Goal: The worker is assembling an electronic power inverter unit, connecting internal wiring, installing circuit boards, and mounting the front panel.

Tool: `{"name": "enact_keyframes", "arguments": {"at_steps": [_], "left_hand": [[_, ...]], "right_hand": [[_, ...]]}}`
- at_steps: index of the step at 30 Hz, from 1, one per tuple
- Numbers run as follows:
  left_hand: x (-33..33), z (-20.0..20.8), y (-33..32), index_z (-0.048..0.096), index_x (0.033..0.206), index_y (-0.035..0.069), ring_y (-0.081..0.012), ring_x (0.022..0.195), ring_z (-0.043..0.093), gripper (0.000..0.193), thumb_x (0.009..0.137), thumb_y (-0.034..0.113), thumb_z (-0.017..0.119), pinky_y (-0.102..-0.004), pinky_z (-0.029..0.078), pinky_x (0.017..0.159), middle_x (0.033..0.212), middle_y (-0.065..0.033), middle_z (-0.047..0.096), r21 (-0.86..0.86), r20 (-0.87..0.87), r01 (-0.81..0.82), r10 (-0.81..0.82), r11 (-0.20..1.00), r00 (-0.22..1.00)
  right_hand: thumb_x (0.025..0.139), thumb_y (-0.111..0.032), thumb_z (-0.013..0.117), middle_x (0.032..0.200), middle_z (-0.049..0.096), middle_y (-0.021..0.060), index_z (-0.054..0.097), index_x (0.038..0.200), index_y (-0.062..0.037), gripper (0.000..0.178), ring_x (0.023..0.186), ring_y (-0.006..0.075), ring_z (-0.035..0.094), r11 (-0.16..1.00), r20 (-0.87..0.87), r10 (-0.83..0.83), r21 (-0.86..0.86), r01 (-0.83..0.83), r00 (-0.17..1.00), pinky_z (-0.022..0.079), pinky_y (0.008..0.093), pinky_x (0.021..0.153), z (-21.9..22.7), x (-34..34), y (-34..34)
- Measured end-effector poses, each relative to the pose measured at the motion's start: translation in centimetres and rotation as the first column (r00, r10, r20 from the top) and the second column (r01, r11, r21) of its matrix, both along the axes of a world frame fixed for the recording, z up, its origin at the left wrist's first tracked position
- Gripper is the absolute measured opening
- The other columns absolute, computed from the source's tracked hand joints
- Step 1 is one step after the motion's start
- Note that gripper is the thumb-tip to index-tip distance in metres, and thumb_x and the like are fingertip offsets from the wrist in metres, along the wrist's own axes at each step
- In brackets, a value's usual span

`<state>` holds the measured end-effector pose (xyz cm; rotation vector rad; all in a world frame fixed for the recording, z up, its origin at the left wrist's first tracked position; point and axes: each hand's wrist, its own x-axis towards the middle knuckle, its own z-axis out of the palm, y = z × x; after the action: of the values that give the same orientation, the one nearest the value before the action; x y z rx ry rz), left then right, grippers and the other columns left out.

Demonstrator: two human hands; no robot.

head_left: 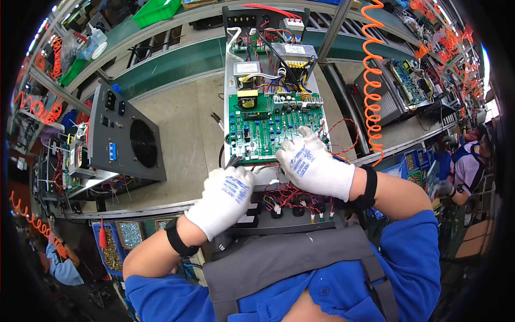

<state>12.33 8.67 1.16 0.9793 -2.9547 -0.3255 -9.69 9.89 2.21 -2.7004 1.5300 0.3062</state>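
nearest, blue sleeves and a grey apron strap, black bands on both wrists. left hand (225,196) in a white knit glove, fingers curled around a dark bundle of wire ends (234,160) at the near left corner of the green circuit board (273,126). right hand (314,166) in a matching glove, fingers (306,132) spread and pressed flat on the near right part of that board, gripping nothing. under both palms, a tangle of red and black wires (292,194) running along the near edge of the open metal chassis (229,80). just past the fingertips, rows of small blue and black components; further on, a yellow coil, then a transformer (292,56) with coloured leads. well left of the left fingers, on the table (188,134), a grey panel with a round fan grille (144,144). right of the right fingers, an orange coiled hose (370,80) hanging down. farthest off, a green bin (155,12).
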Motion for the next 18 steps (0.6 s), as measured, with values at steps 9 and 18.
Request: {"name": "enact_keyframes", "arguments": {"at_steps": [9, 18], "left_hand": [[-3.7, -0.1, 0.4, 0.062, 0.102, 0.006, -0.0313, 0.078, 0.069, 0.022, 0.091, 0.023, 0.052, -0.0459, 0.055, 0.063, 0.091, -0.0143, 0.066, 0.425, 0.247, -0.316, 0.227, 0.848, 0.942], [-2.0, -3.5, -0.5, 0.043, 0.135, -0.004, -0.0312, 0.085, 0.069, 0.058, 0.084, 0.019, 0.06, -0.0409, 0.056, 0.066, 0.133, -0.02, 0.053, 0.018, 0.126, 0.158, -0.159, 0.987, 0.979]], "right_hand": [[0.085, -0.021, 0.06, 0.071, 0.063, 0.0106, 0.06, 0.084, -0.0071, 0.014, 0.065, 0.0245, 0.064, 0.983, -0.028, -0.03, 0.182, 0.035, 0.999, 0.043, 0.0414, 0.069, -1.0, 0.8, 1.4], [0.09, -0.031, 0.057, 0.076, 0.066, 0.0089, 0.056, 0.104, -0.0078, 0.027, 0.071, 0.0276, 0.066, 0.986, 0.09, 0.056, 0.15, -0.069, 0.994, 0.043, 0.0443, 0.077, -2.2, -0.1, 3.0]]}}
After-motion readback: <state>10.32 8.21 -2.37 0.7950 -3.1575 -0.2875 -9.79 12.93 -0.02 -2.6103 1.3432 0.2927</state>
